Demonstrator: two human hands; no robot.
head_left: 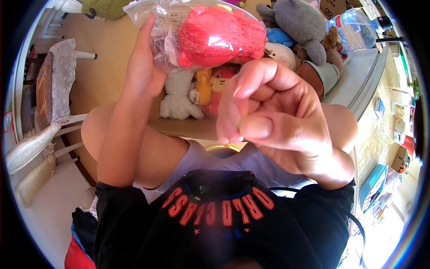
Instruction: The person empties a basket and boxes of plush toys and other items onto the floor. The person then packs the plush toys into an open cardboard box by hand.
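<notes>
My left hand [145, 67] holds a clear zip plastic bag [168, 15] by its left side, near the top of the view. Inside the bag is a bright red stuffed toy [208, 38], seen through printed red lettering on the plastic. My right hand [286, 116] is raised close to the camera, to the right of and below the bag. Its fingers are curled, with the thumb tip close against a fingertip. Whatever may lie between them is too small to make out.
Beyond my legs, a cardboard box [179, 128] holds a white plush toy [179, 96], an orange one [204, 83] and a grey one [300, 22]. A large clear bottle [358, 30] lies at the upper right. A chair [33, 148] stands at left.
</notes>
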